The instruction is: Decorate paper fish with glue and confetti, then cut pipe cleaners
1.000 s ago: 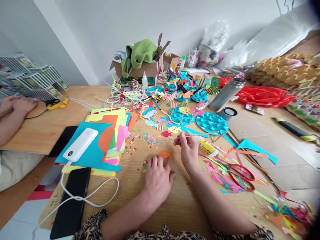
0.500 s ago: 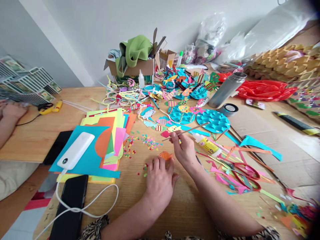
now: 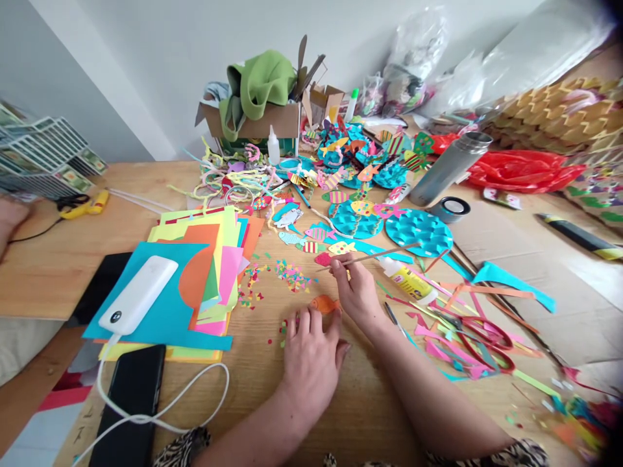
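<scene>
Orange paper fish (image 3: pixel 324 303) lies flat on the table (image 3: pixel 370 415), in front of us, just beyond our left hand (image 3: pixel 314 357). Left: fingers spread and curved, not closed around anything, fingertips at the fish's near edge; exact contact we can't tell. Right hand (image 3: pixel 359 295): thumb and fingers pinch a thin stick (image 3: pixel 389 251), its long end pointing off to the right, held beyond the fish; we can't make out the near tip.

Next out: small confetti bits (image 3: pixel 293 275) beyond and left of the fish, green and red dots by our left fingers, more paper fish behind, a red one (image 3: pixel 322 259) nearest the stick. To the right we have a yellow-labelled glue bottle (image 3: pixel 411 282) on its side, a pen (image 3: pixel 395 319), and red-handled scissors (image 3: pixel 487 340) among paper scraps. Two blue textured discs (image 3: pixel 419 235) sit behind the glue.

Left side: stacked coloured paper (image 3: pixel 224 279) with a white power bank (image 3: pixel 139 295) on top, black phone (image 3: pixel 129 405) under its cable. Back: box (image 3: pixel 260 130) with green cloth (image 3: pixel 263 84), metal flask (image 3: pixel 450 170) leaning right. Another person's arm at far left.
</scene>
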